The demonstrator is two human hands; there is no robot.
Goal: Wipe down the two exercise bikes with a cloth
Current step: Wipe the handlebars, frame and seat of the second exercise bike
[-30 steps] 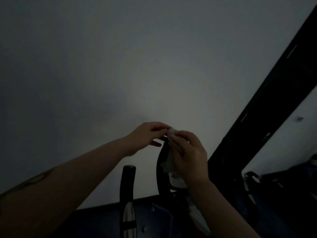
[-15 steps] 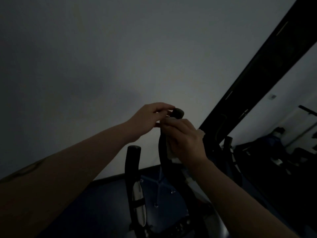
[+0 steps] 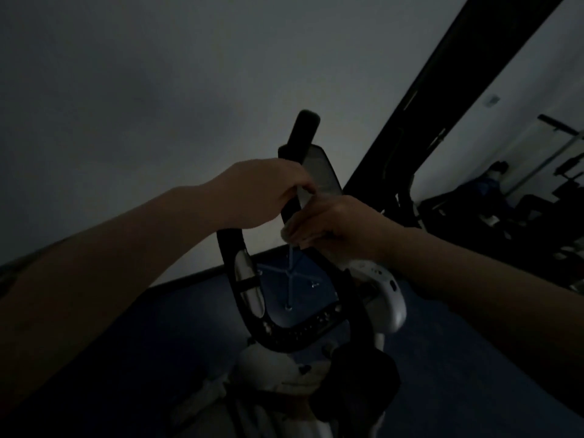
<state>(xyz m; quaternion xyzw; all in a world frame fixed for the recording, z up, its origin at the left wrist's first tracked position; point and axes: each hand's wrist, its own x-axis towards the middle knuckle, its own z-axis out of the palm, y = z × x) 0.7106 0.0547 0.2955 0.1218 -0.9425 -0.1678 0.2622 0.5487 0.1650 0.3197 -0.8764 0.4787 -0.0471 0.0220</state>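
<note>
While dim light hides much detail, easy enough to make out the layout. At nine o'clock, pale wall (image 3: 158,90). Toward centre, left hand (image 3: 262,194), grip closed around the dark handlebar (image 3: 234,273) of the exercise bike, just under the upright post (image 3: 303,128). Just right of it, touching, right hand (image 3: 335,226), grip pinched shut on a pale cloth (image 3: 302,197) pressed against the bar. Between the bars, console (image 3: 297,292), glossy, at six o'clock from the hands. Toward three o'clock, dark beam (image 3: 442,105), then dim gym gear (image 3: 537,197), too dark to name; second bike not identifiable. Cloth judged light, soft, limp: best bunched in the palm and wrapped round the bar. Bike judged heavy, stiff; bar likely smooth, so worth steadying with the free hand.
</note>
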